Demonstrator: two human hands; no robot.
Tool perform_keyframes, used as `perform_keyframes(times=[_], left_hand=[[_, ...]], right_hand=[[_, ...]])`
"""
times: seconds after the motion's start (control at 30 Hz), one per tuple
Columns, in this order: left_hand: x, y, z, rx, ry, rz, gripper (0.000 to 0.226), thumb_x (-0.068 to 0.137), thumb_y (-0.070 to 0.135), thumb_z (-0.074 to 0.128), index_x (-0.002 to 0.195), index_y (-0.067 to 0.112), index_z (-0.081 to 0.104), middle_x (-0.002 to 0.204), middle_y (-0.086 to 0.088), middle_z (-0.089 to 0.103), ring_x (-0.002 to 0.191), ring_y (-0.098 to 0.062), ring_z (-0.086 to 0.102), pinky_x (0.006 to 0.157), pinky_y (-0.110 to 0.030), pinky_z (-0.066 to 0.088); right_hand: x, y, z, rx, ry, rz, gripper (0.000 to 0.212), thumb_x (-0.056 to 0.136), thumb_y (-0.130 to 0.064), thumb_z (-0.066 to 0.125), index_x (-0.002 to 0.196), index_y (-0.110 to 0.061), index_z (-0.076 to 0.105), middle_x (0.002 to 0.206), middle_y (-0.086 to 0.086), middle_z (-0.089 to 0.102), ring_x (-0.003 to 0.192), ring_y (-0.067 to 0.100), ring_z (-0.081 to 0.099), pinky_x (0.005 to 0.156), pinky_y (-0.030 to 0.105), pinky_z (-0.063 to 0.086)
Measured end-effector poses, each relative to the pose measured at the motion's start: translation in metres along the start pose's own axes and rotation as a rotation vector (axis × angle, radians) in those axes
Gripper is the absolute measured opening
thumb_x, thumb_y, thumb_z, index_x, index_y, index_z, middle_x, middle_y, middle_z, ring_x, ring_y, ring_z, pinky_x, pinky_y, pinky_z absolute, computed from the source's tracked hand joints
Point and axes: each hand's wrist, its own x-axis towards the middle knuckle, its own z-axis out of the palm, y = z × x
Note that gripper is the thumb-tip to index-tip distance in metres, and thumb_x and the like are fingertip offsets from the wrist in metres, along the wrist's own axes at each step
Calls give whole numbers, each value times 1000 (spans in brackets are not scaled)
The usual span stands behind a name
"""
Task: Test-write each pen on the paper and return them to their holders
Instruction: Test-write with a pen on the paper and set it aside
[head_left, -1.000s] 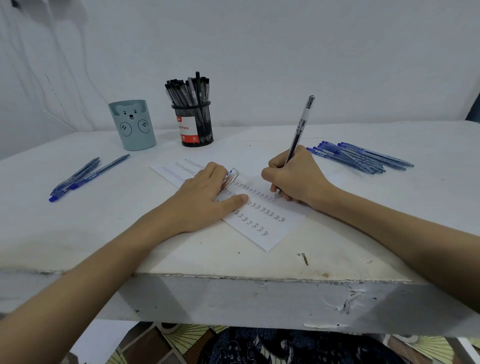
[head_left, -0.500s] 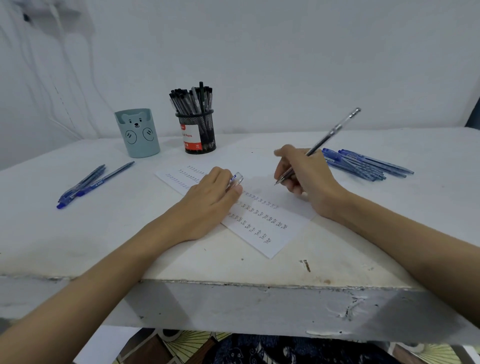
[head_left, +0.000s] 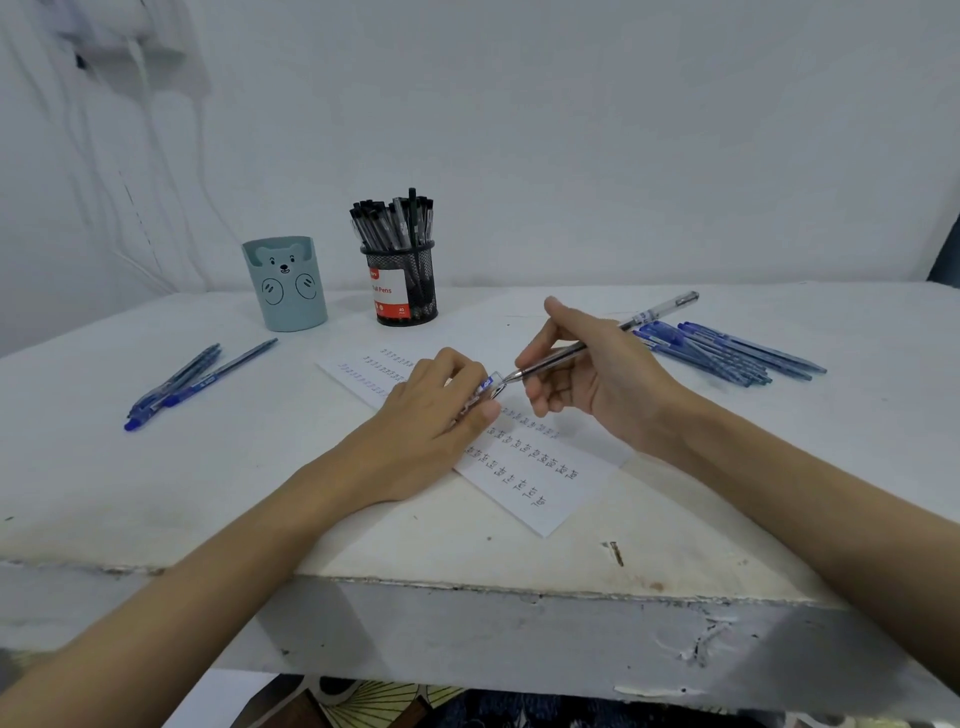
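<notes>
Hands: two, left hand (head_left: 436, 410) and right hand (head_left: 597, 379).
Pen in right hand (head_left: 576, 349): one.
Pen cap in left hand (head_left: 480, 391): one, clear.
Paper sheet (head_left: 524, 467): one, bearing several rows of handwritten marks; exact row count unclear.
Holders: two, bear-face cup (head_left: 285, 286) and black mesh holder (head_left: 405, 283).
Black-capped pens in mesh holder (head_left: 392, 221): many, packed; count not determinable.
Loose blue pens, left group (head_left: 197, 379): about three.
Loose blue pens, right group (head_left: 727, 351): heap, overlapping; count not determinable.
Table (head_left: 156, 493): one.

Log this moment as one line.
phase: recapping | right hand: holds pen | left hand: holds cap | tip at cap mouth
</notes>
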Motion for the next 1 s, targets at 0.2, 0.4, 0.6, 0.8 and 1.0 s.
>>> perform_keyframes(times=[0.2,0.4,0.6,0.8,1.0], left_hand=[[0,2,-1,15,-17,9,21,93,53,19,81,39,29,96,25,31,95,7,30,79,-26,25],[0,4,-2,42,20,71,22,93,57,18,81,42,30,93,25,33,94,4,34,77,-18,27],[-2,11,-4,-28,130,117,28,93,52,31,69,38,30,58,11,44,58,-11,39,56,-18,28],[0,17,-2,-234,155,62,27,88,57,37,68,39,37,57,7,39,53,-11,36,52,-22,27],[7,16,-3,81,-30,-314,77,73,77,27,132,31,40,128,7,48,116,-15,42,99,-36,34]], right_hand=[[2,-1,-2,48,67,-24,50,101,-30,35,66,-1,55,49,12,57,41,24,50,50,28,39],[0,3,3,-69,-20,41,44,100,-37,37,77,-6,56,50,9,52,44,20,44,51,29,34],[-7,8,12,-257,-46,70,39,98,-50,31,80,-17,40,46,-5,37,40,10,25,45,21,21],[-6,5,15,-233,-4,4,37,98,-46,34,76,-16,36,45,-5,33,43,10,23,42,18,19],[4,-11,-16,-52,242,-60,14,85,-11,67,73,-10,60,50,1,58,42,9,49,48,17,37]])
